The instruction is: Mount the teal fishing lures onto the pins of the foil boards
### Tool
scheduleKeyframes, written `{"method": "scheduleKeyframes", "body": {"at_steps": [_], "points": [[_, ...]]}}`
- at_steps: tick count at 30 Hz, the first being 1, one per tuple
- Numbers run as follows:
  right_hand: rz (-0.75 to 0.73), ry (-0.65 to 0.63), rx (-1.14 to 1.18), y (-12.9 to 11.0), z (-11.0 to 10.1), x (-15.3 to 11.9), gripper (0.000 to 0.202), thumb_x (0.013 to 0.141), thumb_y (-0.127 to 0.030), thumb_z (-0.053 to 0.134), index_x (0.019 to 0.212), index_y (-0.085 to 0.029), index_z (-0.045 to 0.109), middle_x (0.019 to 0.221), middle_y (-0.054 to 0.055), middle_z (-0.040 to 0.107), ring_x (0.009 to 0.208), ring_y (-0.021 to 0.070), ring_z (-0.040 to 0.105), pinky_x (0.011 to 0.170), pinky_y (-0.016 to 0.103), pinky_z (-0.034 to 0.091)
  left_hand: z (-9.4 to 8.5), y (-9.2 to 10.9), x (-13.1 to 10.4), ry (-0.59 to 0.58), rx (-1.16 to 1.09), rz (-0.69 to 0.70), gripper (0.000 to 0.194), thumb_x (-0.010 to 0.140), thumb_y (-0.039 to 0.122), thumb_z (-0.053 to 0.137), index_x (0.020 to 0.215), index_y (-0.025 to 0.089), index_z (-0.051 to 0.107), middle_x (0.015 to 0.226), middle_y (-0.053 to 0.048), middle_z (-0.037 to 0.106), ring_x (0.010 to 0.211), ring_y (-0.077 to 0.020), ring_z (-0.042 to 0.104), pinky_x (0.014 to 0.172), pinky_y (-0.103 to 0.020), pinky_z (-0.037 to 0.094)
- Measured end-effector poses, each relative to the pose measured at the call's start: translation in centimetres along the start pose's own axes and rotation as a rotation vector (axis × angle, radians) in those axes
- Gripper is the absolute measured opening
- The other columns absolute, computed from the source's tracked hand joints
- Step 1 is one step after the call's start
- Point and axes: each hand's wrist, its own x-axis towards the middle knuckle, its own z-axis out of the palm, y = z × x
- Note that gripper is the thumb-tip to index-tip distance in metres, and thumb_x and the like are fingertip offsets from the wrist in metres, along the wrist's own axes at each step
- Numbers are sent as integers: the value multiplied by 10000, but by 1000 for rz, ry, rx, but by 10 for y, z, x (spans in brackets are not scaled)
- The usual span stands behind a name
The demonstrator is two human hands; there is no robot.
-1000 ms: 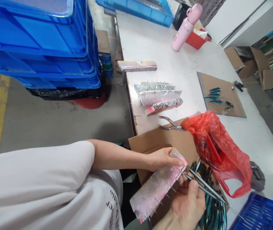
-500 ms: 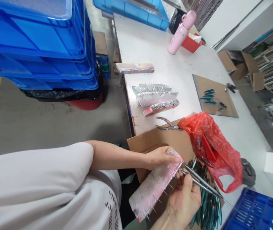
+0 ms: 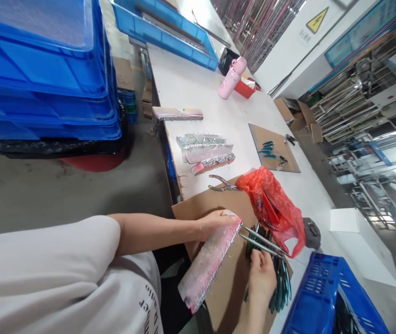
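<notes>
My left hand [image 3: 213, 223] grips the upper end of a pink and whitish strip [image 3: 209, 265] whose crinkled, foil-like edge bristles with thin wire pins. Two long, slim silvery pieces [image 3: 261, 242], shaped like fishing lures, stick out from that end toward the right. Below them, my right hand [image 3: 262, 273] is over a pile of dark teal lure-like pieces [image 3: 281, 290] on cardboard. Its fingers are pressed together at the pile; what they hold, if anything, is hidden.
Pliers [image 3: 223, 183] lie beside a red plastic bag [image 3: 271, 204]. Several similar strips [image 3: 208, 152] rest farther up the table. A brown board [image 3: 274, 150] carries teal pieces. A blue crate [image 3: 318, 292] stands lower right, stacked blue bins [image 3: 45, 74] at left.
My right hand has moved away from the strip's end to the pile of teal pieces. The left hand still grips the strip. The camera view has shifted.
</notes>
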Motion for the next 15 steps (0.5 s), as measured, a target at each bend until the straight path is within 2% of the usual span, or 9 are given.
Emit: {"method": "scheduleKeyframes", "body": {"at_steps": [4,7,9,11,15], "points": [[-38,-21,-173,-4,20,14,252,528,-461,665,549,-224,585,418,-68,405,383,80,283,440,247,275,4,1,-1,28,9,21,301,651,392,681,758,130,578,566,-12,568,450,-102,508,442,-206,411],[-52,-50,-216,-4,29,21,227,476,-393,687,463,-220,541,372,-93,326,366,62,203,441,251,258,5,2,-2,41,16,26,261,675,375,654,760,136,587,576,-13,581,464,-106,516,456,-207,411],[-52,-79,-210,-3,27,22,169,456,-336,685,477,-223,560,361,-97,328,355,65,213,445,257,268,4,2,-2,48,29,33,224,690,346,635,767,139,597,583,-10,585,463,-103,511,460,-206,407],[-41,-102,-183,0,21,17,126,465,-276,661,577,-233,621,364,-97,350,346,79,251,454,267,288,3,1,-3,51,51,39,206,696,330,623,776,142,601,580,-4,580,460,-102,506,456,-207,402],[45,-125,-45,8,3,-6,260,483,-246,634,742,-244,658,478,-64,507,387,124,407,460,285,349,0,-2,-1,49,85,51,265,684,380,637,767,133,589,572,-2,564,458,-102,496,449,-210,396]]}}
